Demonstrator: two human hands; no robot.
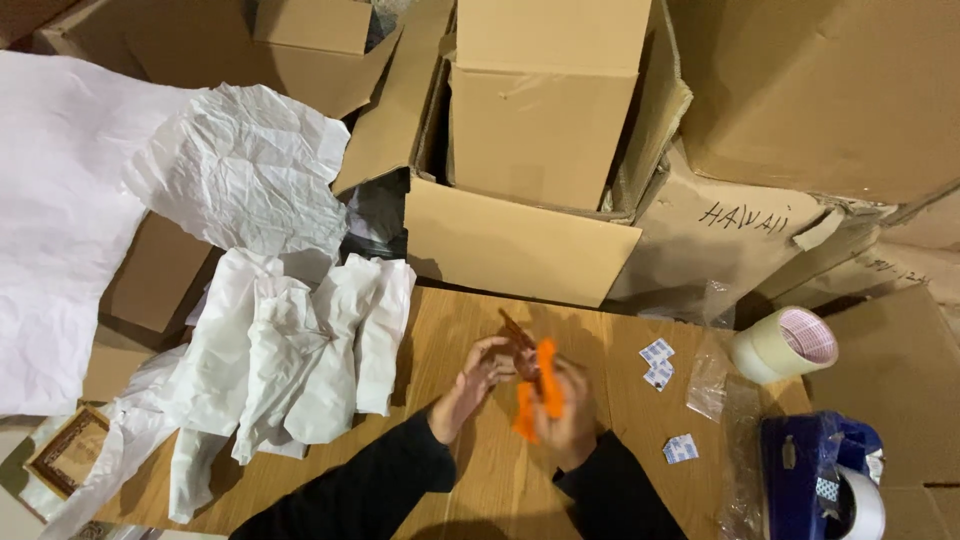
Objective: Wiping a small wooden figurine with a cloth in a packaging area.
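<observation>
Over the wooden table [470,320], both my hands meet on a small blurred object. My right hand [565,415] grips an orange-handled tool [545,385], likely scissors or a cutter, though motion blur hides its exact shape. My left hand [478,378] holds a thin brown piece [515,335] that sticks up and to the left, touching the orange tool. Both sleeves are black.
Crumpled white packing paper [300,350] lies left of my hands, more of it [240,160] behind. Open cardboard boxes [530,130] crowd the back. A tape roll [785,345], a blue tape dispenser [815,470], small blue-white packets [657,362] and clear plastic [720,385] lie on the right.
</observation>
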